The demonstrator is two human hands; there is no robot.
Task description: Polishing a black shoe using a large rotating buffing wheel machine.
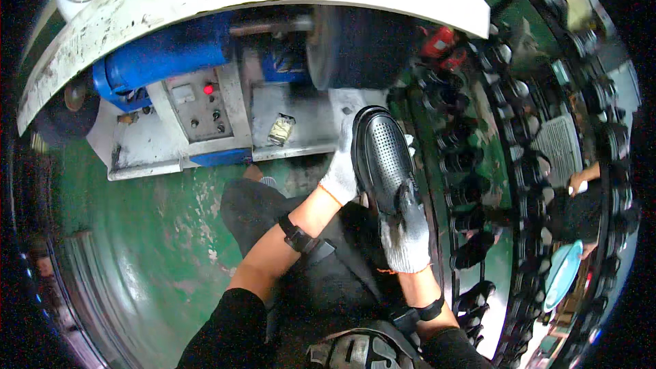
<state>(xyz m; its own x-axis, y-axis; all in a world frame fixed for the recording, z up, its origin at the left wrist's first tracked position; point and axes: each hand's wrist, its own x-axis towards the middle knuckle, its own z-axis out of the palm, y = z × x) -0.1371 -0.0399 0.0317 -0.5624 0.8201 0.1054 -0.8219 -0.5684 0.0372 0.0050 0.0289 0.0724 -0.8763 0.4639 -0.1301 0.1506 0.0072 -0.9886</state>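
Glossy black perforated leather shoe [384,157] held before the dark buffing wheel [355,46] — left gloved hand [339,174] closed round its side; right gloved hand [404,232] clamped on its heel end. Likely light, fairly stiff, slick-surfaced — best gripped at sole edge and heel.

Machine base plate [301,138]: grey-white metal, scuffed and stained, standing on green painted floor [157,232]. On plate: grey control box [199,104] with red lamp and dark knobs; blue motor housing [164,55] above it; small crumpled yellowish scrap [281,129] lying loose just right of box. Dark round wheel [355,44] mounted over plate's right part. Floor: paint worn, pale patches near plate's front edge.
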